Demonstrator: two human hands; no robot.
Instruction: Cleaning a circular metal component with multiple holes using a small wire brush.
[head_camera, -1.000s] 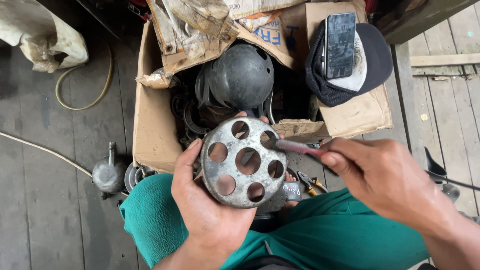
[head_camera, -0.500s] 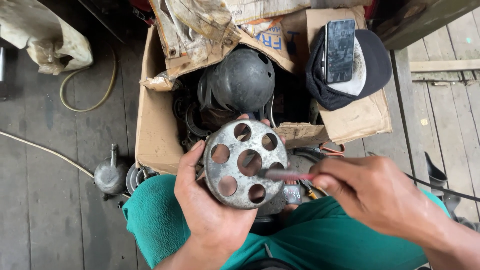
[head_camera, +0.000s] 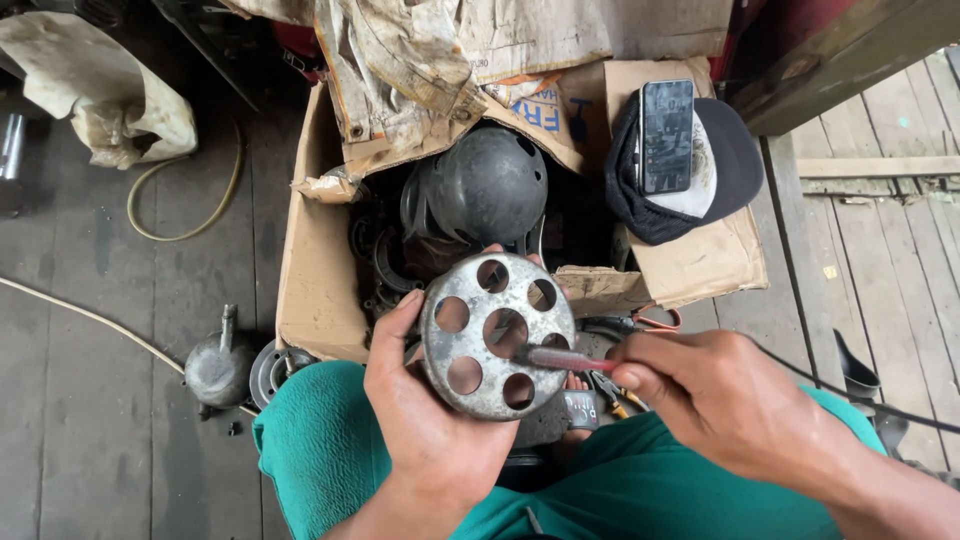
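My left hand (head_camera: 435, 430) grips a round grey metal disc (head_camera: 497, 333) with several round holes, held upright over my lap. My right hand (head_camera: 725, 400) pinches a thin reddish-handled tool (head_camera: 562, 358), a small brush or pick, whose tip lies against the disc's face near the centre hole. Both hands hover above my green-trousered knees (head_camera: 640, 490), just in front of an open cardboard box (head_camera: 320, 290).
The box holds dark metal parts and a domed black housing (head_camera: 490, 185). A dark cap (head_camera: 690, 195) with a phone (head_camera: 666, 135) on it rests on the box flap. A small metal oil can (head_camera: 215, 365) stands left; pliers (head_camera: 610, 385) lie under the disc. A cord (head_camera: 185, 215) runs on the wooden floor.
My right hand has slid the tool left and down, from the disc's upper right rim onto its face near the centre. The disc and left hand barely moved.
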